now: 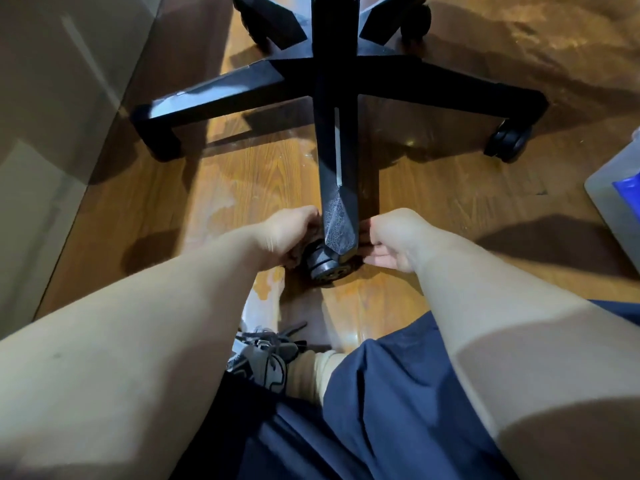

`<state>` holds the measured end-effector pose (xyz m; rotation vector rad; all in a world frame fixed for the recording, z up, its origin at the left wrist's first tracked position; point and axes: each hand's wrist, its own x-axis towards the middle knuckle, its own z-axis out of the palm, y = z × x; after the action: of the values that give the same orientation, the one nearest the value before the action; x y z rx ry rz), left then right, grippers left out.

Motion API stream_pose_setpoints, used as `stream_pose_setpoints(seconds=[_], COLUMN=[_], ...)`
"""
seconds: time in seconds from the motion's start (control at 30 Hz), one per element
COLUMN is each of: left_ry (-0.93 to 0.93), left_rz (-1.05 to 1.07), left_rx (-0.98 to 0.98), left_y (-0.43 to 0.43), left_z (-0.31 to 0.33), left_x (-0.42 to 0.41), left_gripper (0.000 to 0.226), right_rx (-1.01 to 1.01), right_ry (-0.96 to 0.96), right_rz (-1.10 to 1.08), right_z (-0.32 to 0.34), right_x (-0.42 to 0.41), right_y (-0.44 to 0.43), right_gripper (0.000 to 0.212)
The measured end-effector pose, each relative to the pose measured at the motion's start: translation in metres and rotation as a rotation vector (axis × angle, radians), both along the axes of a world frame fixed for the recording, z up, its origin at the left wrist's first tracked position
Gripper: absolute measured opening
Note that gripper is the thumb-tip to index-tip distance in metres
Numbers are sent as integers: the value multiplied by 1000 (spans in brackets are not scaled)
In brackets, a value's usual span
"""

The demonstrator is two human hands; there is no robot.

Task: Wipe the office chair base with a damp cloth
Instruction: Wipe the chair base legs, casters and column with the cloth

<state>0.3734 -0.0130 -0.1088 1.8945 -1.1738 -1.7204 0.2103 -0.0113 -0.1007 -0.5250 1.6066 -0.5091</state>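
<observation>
Wood floor (433, 202) bears the chair base (337, 150), its near caster (323, 268) between your hands. Left hand (287, 237) reaches behind that caster, grip untellable. Right hand (391, 240) sits loosely curled beside it, seemingly empty. No cloth shows, so you likely need it before wiping.

chair base (341, 81) black | floor (433, 209) orange-brown woodgrain | trousers (381, 410) navy | shoe (263, 355) grey
</observation>
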Motion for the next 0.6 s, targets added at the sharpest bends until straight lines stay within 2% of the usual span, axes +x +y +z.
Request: stream_pose_setpoints(seconds=[0.07,0.17,0.23,0.33,0.47,0.53,0.6], left_ry=[15,-34,-57,-152,-243,-221,-72], left_rz=[3,-70,-128,-182,-338,-216,62], left_rx=[1,-27,-52,-58,82,21,-108], left_y=[-2,-6,-6,-4,8,13,10], left_z=[0,3,7,12,15,16,16], left_x=[-2,-1,2,12,36,40,37], left_gripper=[30,30,31,32,37,32,29], right_rx=[-11,1,-40,-104,-65,-78,-95], right_ry=[-46,-59,-39,-31,-7,34,36], right_rz=[-50,-2,80,255,322,314,283], right_z=[-2,3,1,0,-2,-3,-2], right_x=[4,1,-2,6,22,22,19], right_y=[1,6,7,8,15,17,17], right_gripper=[31,27,34,56,51,50,52])
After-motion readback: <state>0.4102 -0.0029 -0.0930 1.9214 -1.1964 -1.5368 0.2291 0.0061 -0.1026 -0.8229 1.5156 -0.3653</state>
